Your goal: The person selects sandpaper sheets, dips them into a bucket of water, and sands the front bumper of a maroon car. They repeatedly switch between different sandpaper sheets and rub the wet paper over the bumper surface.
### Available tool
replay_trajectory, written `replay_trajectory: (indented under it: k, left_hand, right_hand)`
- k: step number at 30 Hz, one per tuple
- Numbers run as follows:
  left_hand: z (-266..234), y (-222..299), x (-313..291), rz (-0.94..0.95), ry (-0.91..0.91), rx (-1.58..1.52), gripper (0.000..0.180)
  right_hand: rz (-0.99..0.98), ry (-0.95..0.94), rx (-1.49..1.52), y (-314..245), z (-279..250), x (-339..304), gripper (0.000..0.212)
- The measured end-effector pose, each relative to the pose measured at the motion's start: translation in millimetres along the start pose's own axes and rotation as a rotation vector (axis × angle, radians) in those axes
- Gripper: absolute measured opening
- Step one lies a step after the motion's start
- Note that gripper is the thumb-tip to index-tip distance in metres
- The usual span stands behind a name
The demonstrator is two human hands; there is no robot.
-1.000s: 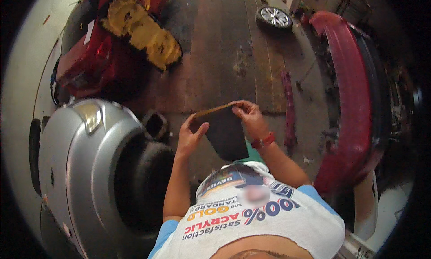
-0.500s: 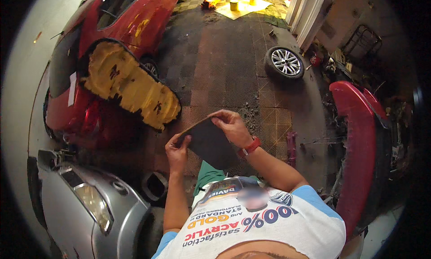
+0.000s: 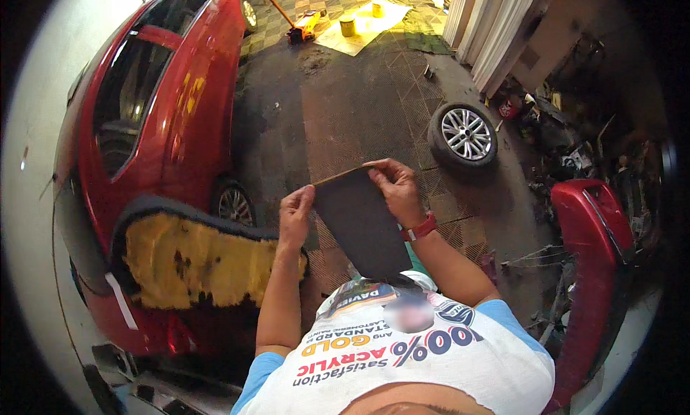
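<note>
Through my feed I see a white shirt (image 3: 496, 372) with light blue sleeves (image 3: 519, 327) and a wide, curved neckline. Its front print (image 3: 381, 343) reads upside down to me: bold lettering in navy, red and orange, a small dark-and-orange panel (image 3: 370, 294), and a blurred round patch (image 3: 410, 316). A red band (image 3: 422, 229) circles the right wrist; both hands (image 3: 397, 197) are bare. Some green clothing (image 3: 418, 262) shows below the hem.

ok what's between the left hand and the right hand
In the head view, a dark sheet spans the gap: the left hand pinches one upper corner, the right hand the other.
</note>
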State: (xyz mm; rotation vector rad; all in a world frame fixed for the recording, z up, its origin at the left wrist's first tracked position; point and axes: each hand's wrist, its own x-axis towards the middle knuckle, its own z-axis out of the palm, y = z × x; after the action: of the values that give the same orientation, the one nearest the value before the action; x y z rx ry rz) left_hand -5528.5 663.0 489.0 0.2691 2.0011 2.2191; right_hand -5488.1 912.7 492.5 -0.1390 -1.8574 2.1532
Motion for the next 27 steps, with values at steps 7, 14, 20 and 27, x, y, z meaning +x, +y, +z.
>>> replay_trajectory:
  k: [7,14,20,27]
  left_hand:
    - [13.2,-159.0,229.2,-0.138,-0.173,0.098,0.031]
    - [33.6,-99.0,485.4,-0.165,-0.18,0.14,0.023]
    - [62.2,-112.0,685.0,-0.194,-0.087,-0.083,0.024]
    - [-1.3,-176.8,920.9,-0.313,-0.118,-0.032,0.039]
  right_hand:
    - [0.061,0.166,0.083,156.4,-36.6,221.4,0.011]
    - [0.053,0.136,0.027,116.0,-38.0,513.7,0.011]
    - [-0.013,0.072,-0.024,128.9,-32.9,733.4,0.011]
    - [0.005,0.176,-0.003,215.7,20.2,980.1,0.012]
